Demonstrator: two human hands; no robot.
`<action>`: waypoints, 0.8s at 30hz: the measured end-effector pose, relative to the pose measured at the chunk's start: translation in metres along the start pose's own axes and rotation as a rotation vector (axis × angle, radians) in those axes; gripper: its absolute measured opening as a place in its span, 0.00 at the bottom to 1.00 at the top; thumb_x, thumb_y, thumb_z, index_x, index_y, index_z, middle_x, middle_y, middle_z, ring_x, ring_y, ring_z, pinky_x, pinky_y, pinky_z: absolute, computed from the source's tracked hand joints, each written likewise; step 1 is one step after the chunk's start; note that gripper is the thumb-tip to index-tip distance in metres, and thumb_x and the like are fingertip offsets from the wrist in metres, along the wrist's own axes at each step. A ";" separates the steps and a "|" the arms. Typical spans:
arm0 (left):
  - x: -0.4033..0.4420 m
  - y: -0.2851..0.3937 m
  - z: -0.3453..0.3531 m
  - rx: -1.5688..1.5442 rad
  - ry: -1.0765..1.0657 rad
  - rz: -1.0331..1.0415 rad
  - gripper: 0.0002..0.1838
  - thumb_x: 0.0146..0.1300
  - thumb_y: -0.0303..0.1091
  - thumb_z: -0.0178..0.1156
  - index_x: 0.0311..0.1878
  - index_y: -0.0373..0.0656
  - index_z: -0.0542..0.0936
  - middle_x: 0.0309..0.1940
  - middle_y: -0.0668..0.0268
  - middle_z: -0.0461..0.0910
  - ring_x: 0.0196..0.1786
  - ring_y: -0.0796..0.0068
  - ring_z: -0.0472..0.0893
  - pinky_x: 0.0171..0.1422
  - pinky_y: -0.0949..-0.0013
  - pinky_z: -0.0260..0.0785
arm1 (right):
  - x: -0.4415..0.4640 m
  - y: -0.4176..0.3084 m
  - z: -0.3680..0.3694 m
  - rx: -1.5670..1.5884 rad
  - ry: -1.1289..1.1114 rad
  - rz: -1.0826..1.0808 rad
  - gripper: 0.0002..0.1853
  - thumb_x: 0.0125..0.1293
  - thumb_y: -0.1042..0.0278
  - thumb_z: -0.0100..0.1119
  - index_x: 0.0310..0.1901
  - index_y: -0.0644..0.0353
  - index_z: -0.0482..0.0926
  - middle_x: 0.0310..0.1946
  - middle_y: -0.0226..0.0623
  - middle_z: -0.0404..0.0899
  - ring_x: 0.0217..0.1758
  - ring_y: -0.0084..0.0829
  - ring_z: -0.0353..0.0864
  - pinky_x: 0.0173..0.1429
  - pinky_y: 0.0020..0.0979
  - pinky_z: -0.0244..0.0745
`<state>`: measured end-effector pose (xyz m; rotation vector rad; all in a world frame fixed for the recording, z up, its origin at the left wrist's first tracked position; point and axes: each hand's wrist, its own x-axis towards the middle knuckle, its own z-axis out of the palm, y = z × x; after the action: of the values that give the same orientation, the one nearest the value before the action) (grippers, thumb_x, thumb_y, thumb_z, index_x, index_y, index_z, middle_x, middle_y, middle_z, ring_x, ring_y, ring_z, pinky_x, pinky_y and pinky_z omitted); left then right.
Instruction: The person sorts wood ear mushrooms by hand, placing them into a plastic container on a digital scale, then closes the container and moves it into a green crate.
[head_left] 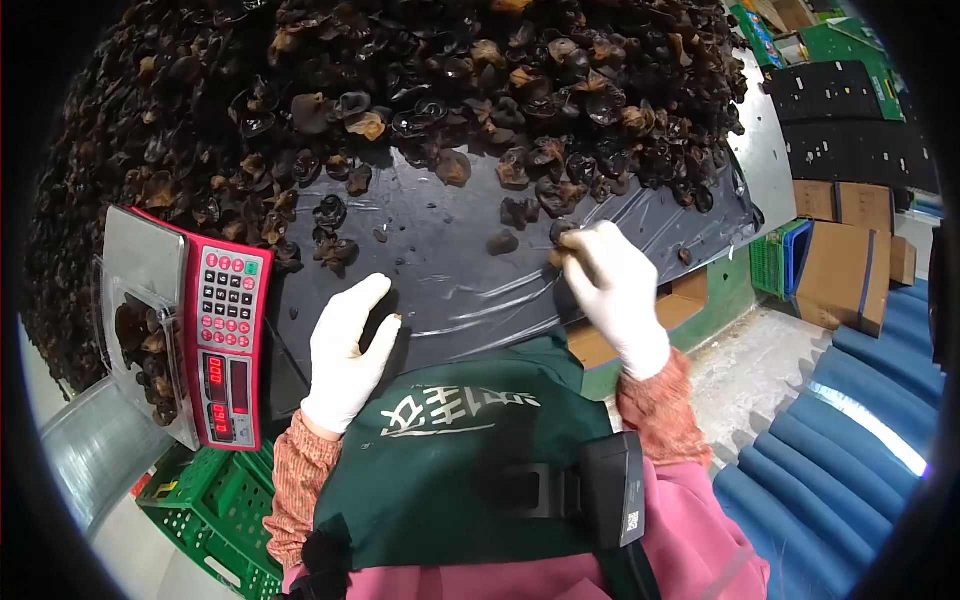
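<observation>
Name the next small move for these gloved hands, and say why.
Probably lift the dark piece at the right hand's fingertips: they already reach it on the black sheet, while the left hand sits farther off, thumb and fingers apart.

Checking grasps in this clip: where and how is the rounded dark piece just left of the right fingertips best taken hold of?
Probably pinch the dark piece by its left and right edges, from above and the wearer's side: it lies low, with bare black sheet there, while other pieces sit close beyond.
</observation>
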<state>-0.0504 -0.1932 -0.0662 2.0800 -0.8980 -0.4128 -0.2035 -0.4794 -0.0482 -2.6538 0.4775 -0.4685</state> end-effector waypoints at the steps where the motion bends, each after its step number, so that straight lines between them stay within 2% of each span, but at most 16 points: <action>1: 0.001 0.000 -0.001 0.015 0.004 0.018 0.22 0.62 0.25 0.71 0.60 0.39 0.83 0.58 0.55 0.85 0.59 0.55 0.84 0.67 0.59 0.75 | -0.006 0.000 -0.024 0.001 -0.092 0.059 0.08 0.61 0.73 0.69 0.42 0.52 0.83 0.33 0.35 0.78 0.35 0.39 0.84 0.38 0.37 0.78; 3: 0.007 -0.001 -0.003 0.025 -0.039 0.023 0.22 0.62 0.24 0.70 0.61 0.38 0.83 0.60 0.55 0.85 0.62 0.55 0.83 0.69 0.59 0.74 | -0.024 0.019 -0.066 -0.049 -0.296 0.109 0.10 0.61 0.73 0.69 0.44 0.52 0.83 0.33 0.36 0.79 0.35 0.39 0.84 0.39 0.37 0.79; 5: 0.016 0.001 0.002 0.045 -0.087 0.071 0.23 0.62 0.25 0.70 0.62 0.38 0.83 0.60 0.54 0.84 0.63 0.55 0.83 0.70 0.59 0.74 | -0.047 0.040 -0.093 -0.355 -0.516 0.115 0.12 0.61 0.72 0.69 0.47 0.54 0.84 0.35 0.37 0.79 0.34 0.39 0.84 0.40 0.37 0.79; 8: 0.045 0.013 0.017 0.096 -0.136 0.223 0.24 0.63 0.28 0.70 0.63 0.39 0.82 0.59 0.54 0.84 0.61 0.53 0.83 0.68 0.58 0.75 | -0.039 0.032 -0.076 -0.207 -0.267 0.176 0.15 0.63 0.69 0.70 0.52 0.56 0.84 0.36 0.37 0.79 0.35 0.39 0.83 0.41 0.37 0.79; 9: 0.055 0.014 0.027 0.120 -0.146 0.280 0.25 0.63 0.29 0.70 0.65 0.40 0.81 0.60 0.54 0.83 0.62 0.54 0.83 0.68 0.59 0.75 | -0.033 0.026 -0.064 -0.061 -0.244 0.243 0.20 0.64 0.67 0.71 0.58 0.57 0.82 0.39 0.38 0.80 0.35 0.39 0.83 0.42 0.36 0.80; 11: 0.077 0.020 0.046 0.086 -0.159 0.308 0.31 0.63 0.31 0.71 0.70 0.41 0.76 0.63 0.53 0.79 0.62 0.53 0.82 0.66 0.59 0.76 | -0.018 0.019 -0.033 0.118 -0.182 0.325 0.23 0.64 0.65 0.71 0.61 0.56 0.81 0.44 0.39 0.79 0.38 0.39 0.85 0.43 0.36 0.81; 14: 0.100 0.037 0.073 0.111 -0.212 0.213 0.41 0.61 0.39 0.74 0.76 0.43 0.69 0.66 0.53 0.74 0.62 0.50 0.81 0.64 0.58 0.77 | 0.008 0.023 0.014 0.021 0.069 0.300 0.24 0.63 0.62 0.72 0.61 0.55 0.80 0.51 0.41 0.78 0.43 0.42 0.86 0.46 0.39 0.83; 17: 0.110 0.044 0.094 0.269 -0.198 0.238 0.30 0.61 0.36 0.73 0.66 0.43 0.76 0.57 0.57 0.76 0.55 0.53 0.83 0.57 0.58 0.79 | 0.016 0.029 0.034 -0.013 0.095 0.208 0.19 0.64 0.65 0.71 0.56 0.55 0.82 0.50 0.41 0.78 0.43 0.43 0.86 0.46 0.39 0.83; 19: 0.104 0.032 0.100 0.166 -0.164 0.272 0.20 0.61 0.31 0.72 0.55 0.42 0.78 0.51 0.59 0.76 0.49 0.54 0.84 0.51 0.59 0.79 | 0.007 0.027 0.040 0.078 0.104 0.230 0.10 0.65 0.72 0.67 0.48 0.54 0.83 0.46 0.40 0.79 0.40 0.44 0.86 0.43 0.39 0.82; 20: 0.097 0.029 0.101 0.115 -0.121 0.292 0.15 0.61 0.27 0.70 0.50 0.42 0.78 0.50 0.60 0.77 0.46 0.53 0.84 0.49 0.59 0.80 | 0.002 0.023 0.041 0.107 0.112 0.198 0.10 0.65 0.73 0.67 0.47 0.55 0.83 0.45 0.40 0.80 0.40 0.44 0.86 0.43 0.39 0.82; 21: 0.092 0.028 0.100 0.099 -0.114 0.307 0.16 0.61 0.27 0.70 0.51 0.42 0.79 0.51 0.59 0.78 0.46 0.53 0.84 0.50 0.60 0.80 | -0.004 0.019 0.043 0.133 0.119 0.170 0.09 0.65 0.74 0.67 0.47 0.55 0.83 0.45 0.40 0.80 0.40 0.44 0.86 0.43 0.39 0.82; 24: 0.080 0.034 0.093 0.014 -0.198 0.229 0.31 0.58 0.30 0.73 0.65 0.40 0.75 0.59 0.53 0.76 0.55 0.50 0.83 0.56 0.59 0.79 | -0.016 0.008 0.055 0.224 0.157 0.142 0.11 0.65 0.77 0.67 0.49 0.59 0.83 0.46 0.41 0.82 0.42 0.44 0.87 0.46 0.38 0.83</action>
<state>-0.0627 -0.3165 -0.0954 1.9448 -1.2445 -0.4956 -0.1983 -0.4616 -0.1033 -2.3617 0.6175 -0.6486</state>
